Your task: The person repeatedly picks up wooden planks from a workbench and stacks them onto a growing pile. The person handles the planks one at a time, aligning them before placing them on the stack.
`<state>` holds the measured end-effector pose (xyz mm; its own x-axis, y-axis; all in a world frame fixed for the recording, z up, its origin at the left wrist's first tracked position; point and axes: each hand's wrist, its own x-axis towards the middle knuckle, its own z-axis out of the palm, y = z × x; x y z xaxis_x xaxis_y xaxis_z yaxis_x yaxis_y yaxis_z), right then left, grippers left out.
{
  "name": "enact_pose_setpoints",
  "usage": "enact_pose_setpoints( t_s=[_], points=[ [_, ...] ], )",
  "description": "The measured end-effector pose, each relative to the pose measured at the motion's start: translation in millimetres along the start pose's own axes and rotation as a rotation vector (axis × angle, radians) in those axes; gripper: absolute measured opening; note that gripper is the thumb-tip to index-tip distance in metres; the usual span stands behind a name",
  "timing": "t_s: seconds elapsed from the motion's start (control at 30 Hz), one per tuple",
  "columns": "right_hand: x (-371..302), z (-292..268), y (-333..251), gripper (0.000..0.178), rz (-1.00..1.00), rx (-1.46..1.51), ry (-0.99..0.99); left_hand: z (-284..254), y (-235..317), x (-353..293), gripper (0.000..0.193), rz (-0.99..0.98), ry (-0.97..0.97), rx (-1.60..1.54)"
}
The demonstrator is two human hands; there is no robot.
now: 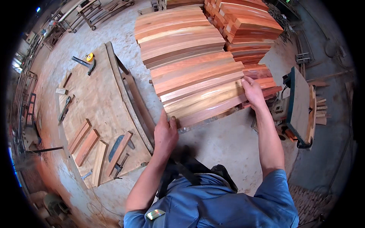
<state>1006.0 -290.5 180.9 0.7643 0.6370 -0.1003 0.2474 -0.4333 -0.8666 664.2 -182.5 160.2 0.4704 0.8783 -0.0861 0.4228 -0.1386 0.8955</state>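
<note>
A big stack of planed wooden boards (190, 70), reddish, brown and pale, lies side by side in rows ahead of me. At its near edge are a pale yellow board (207, 102) and a pinkish-brown board (213, 113). My left hand (166, 131) is closed around the left ends there, thumb on the near board. My right hand (253, 91) grips the right ends, with its thumb on top and its other fingers mostly hidden. Whether one or both boards are held, I cannot tell.
To my left, a plywood-topped workbench (104, 95) bears several short wood strips (87, 146), a clamp (121, 167), a hammer (89, 66) and a yellow tape measure (89, 57). More stacked lumber (247, 26) stands behind. At right is a machine with a flat table (298, 104).
</note>
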Motion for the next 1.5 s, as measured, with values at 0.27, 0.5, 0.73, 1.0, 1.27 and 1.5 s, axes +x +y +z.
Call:
enact_pose_setpoints(
  t_s=[0.27, 0.5, 0.73, 1.0, 1.27, 1.5],
  points=[
    [-7, 7, -19, 0.051, -0.036, -0.164, -0.019, -7, 17, 4, 0.034, -0.152, 0.010, 0.111],
    [-17, 4, -21, 0.051, -0.032, -0.072, -0.051, -3, 3, 0, 0.032, -0.039, 0.104, 0.108],
    [-36, 2, -26, 0.053, -0.023, 0.189, 0.121, -14, 22, -4, 0.043, -0.010, 0.202, -0.062],
    [-83, 35, -49, 0.048, -0.213, 0.379, 0.208, -47, -6, -32, 0.053, 0.105, 0.292, -0.422],
    [-149, 103, -113, 0.045, -0.628, -0.094, 0.049, -144, -89, -93, 0.051, -0.310, 0.398, -1.019],
    [-162, 242, -108, 0.020, -0.446, 0.052, -0.376, -190, -173, -188, 0.048, -0.594, 0.626, -1.095]
  ],
)
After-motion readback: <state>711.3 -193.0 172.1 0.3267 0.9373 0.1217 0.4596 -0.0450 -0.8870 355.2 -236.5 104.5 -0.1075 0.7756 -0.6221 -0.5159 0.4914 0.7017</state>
